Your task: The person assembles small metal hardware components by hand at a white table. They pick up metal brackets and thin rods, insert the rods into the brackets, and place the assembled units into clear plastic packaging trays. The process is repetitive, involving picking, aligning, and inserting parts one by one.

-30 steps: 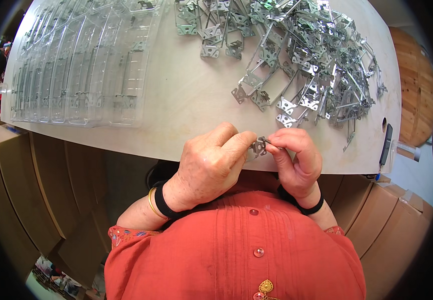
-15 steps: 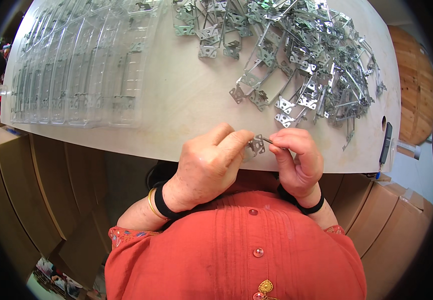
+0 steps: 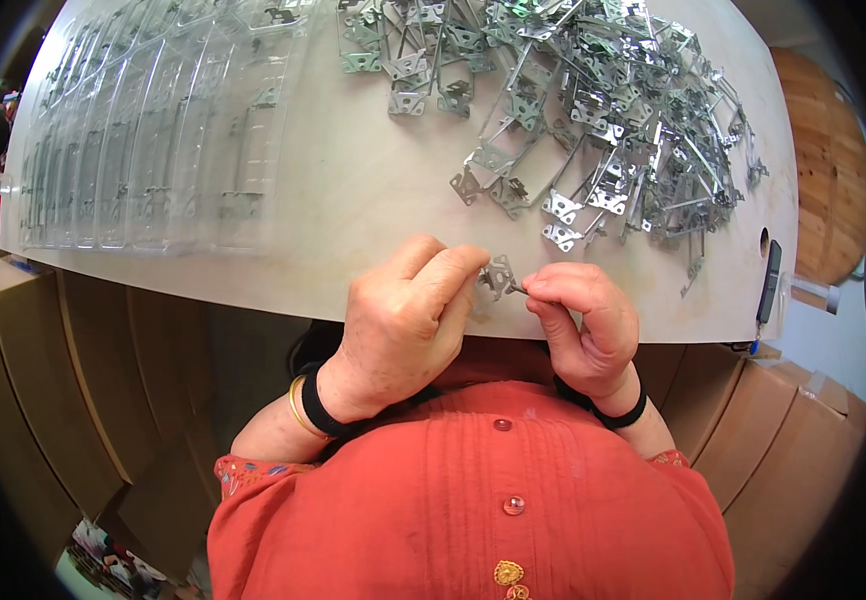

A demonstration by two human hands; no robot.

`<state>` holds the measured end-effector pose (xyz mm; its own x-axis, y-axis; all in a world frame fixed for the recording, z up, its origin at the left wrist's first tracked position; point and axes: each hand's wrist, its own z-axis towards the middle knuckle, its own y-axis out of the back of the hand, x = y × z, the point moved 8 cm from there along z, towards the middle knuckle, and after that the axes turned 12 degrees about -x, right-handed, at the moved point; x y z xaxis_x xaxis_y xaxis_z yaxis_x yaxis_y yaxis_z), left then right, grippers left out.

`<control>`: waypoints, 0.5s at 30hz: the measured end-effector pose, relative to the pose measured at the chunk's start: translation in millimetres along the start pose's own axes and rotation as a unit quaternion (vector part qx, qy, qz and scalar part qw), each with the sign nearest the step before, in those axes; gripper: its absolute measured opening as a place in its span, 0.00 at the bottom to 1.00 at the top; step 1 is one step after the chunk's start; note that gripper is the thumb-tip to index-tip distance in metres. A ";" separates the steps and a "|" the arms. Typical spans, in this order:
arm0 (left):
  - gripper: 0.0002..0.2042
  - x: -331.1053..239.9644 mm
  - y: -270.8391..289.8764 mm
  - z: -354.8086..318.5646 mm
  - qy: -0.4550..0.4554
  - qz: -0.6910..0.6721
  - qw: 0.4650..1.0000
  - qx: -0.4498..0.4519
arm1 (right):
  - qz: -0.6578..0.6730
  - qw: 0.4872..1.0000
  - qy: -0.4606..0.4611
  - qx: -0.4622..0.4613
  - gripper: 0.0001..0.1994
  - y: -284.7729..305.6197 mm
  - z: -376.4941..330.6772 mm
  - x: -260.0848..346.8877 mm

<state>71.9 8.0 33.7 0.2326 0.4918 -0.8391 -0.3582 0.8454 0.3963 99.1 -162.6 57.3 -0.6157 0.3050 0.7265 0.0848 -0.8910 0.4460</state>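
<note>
- I see my left hand (image 3: 403,325) and right hand (image 3: 583,320) at the surface's (image 3: 353,190) near edge, fingers (image 3: 453,270) clamped together on a small metal bracket (image 3: 498,277).
- It sits between the fingertips, long axis roughly 9 to 3 o'clock.
- Farther, at 1 o'clock: bracket pile (image 3: 603,120); at 10 o'clock: clear trays (image 3: 153,150).

Left hand (image 3: 403,320) and right hand (image 3: 583,320) curl close together, fingertips in a pinching grip
</note>
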 end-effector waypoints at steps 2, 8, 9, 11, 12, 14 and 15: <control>0.11 0.5 0.3 -0.8 -0.004 -0.001 1.000 -0.007 | -0.009 1.000 0.008 0.003 0.13 -0.5 0.0 1.5; 0.11 -0.5 0.0 -1.3 0.001 0.004 1.000 0.001 | -0.019 1.000 0.022 0.004 0.12 -1.5 0.0 1.6; 0.11 -0.7 0.3 -1.3 -0.002 0.005 1.000 0.001 | -0.018 1.000 0.023 0.004 0.12 -2.1 0.2 1.9; 0.11 -0.1 0.3 -1.1 -0.007 0.007 1.000 0.001 | -0.013 1.000 -0.001 0.006 0.12 -0.8 -1.1 -0.4; 0.11 0.0 0.3 -1.3 -0.010 0.005 1.000 -0.001 | -0.011 1.000 -0.013 0.006 0.12 -0.4 -2.0 -1.7; 0.11 -0.1 0.3 -1.7 -0.014 0.000 1.000 -0.005 | -0.017 1.000 0.003 0.000 0.13 -1.5 -2.4 0.0; 0.11 0.4 0.1 -1.7 -0.012 0.002 1.000 -0.003 | -0.020 1.000 0.010 -0.002 0.13 -1.8 -2.2 0.6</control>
<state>70.4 7.9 32.8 0.2536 0.4996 -0.8283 -0.3651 0.8424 0.3963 96.8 -161.6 55.7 -0.6348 0.3339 0.6968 0.0564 -0.8794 0.4727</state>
